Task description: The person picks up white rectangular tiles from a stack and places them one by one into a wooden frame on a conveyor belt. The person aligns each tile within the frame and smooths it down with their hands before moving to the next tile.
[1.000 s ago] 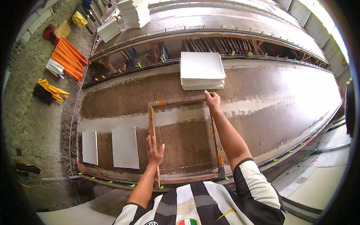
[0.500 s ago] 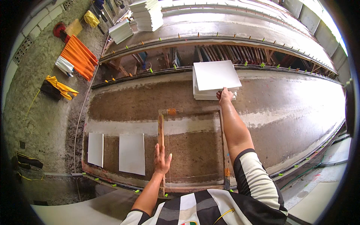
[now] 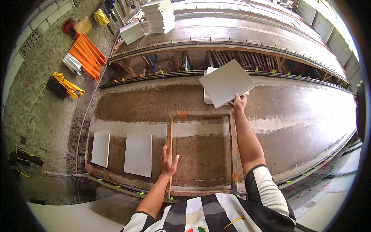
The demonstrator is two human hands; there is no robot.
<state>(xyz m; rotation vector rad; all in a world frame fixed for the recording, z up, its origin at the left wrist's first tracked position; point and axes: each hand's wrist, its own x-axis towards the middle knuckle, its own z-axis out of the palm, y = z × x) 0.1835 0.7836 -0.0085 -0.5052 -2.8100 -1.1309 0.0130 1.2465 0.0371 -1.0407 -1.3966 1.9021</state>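
My right hand point(image 3: 239, 103) grips the near corner of a white sheet point(image 3: 228, 84), perhaps a thin panel, its thickness unclear. It is tilted and turned above a stack of white sheets point(image 3: 206, 94) on the far side of the long brown table point(image 3: 131, 100). A rectangular wooden frame point(image 3: 233, 154) with thin strings lies near me. My left hand point(image 3: 169, 161) rests against its left bar, fingers stretched out and thumb apart. Left of the frame lie two white sheets, a narrower one point(image 3: 101, 149) and a wider one point(image 3: 138, 155).
Small green clips point(image 3: 141, 193) line the table's edges. Across a gap with stored slats point(image 3: 232, 58) runs another long table point(image 3: 216, 29) bearing tall white stacks point(image 3: 159, 17). Cloths, one orange point(image 3: 88, 56), hang on the left near a rough wall.
My right hand has lifted the top sheet off the stack and turned it, leaving it tilted. My left hand stays by the frame's left bar. The whole view has shifted slightly.
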